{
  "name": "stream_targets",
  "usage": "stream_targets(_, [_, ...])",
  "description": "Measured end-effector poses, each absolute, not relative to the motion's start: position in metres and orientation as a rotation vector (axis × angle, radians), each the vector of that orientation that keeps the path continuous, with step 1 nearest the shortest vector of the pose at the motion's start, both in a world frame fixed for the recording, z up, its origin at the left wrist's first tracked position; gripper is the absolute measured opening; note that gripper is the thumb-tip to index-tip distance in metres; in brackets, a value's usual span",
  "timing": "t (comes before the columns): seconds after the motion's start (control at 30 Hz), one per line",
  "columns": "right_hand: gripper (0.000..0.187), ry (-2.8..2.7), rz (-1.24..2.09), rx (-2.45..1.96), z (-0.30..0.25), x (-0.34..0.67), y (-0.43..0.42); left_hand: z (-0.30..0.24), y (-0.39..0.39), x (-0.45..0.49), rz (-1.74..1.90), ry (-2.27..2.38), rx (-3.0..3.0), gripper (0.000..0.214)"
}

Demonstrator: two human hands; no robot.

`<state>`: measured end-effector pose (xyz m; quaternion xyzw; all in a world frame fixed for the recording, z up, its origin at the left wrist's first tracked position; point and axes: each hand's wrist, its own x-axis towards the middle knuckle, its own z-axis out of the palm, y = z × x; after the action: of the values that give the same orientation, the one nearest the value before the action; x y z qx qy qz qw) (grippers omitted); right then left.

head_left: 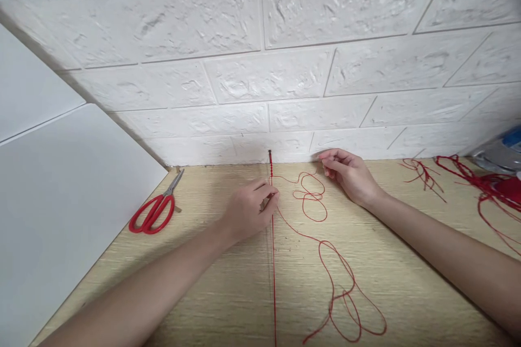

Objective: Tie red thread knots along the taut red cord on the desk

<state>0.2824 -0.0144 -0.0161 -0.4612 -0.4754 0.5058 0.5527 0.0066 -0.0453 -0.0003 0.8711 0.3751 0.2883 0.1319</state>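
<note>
A short braided red cord [271,165] hangs from a small dark fixing at the foot of the wall. A straight red strand runs from it toward the near edge. My left hand [253,207] is closed in a pinch on the thin red cord just below the braid. A loose length [311,195] curls on the table to the right, with one part rising toward my right hand [345,176]. That hand has its thumb and fingers pinched together at the cord, though the exact grip is small to see. Another long tail of cord [334,282] lies looped nearer me.
Red-handled scissors [152,212] lie at the left beside a white panel [81,200]. Cut red cord pieces [425,176] and a red bundle [484,184] lie at the right, near a clear container [499,154]. The white brick-patterned wall [240,81] closes off the back.
</note>
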Motion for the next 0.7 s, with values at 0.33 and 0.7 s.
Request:
stream_targets(0.33, [0.022, -1.167, 1.301, -1.015, -0.0103, 0.2842, -0.0177, 0.0008, -0.0438, 0.0068, 0.800, 1.099, 2.504, 0.020])
stream_targets(0.7, [0.013, -1.267, 1.222, -1.023, -0.0127, 0.2792, -0.0208, 0.0027, -0.0424, 0.0066, 0.995, 1.282, 2.312, 0.017])
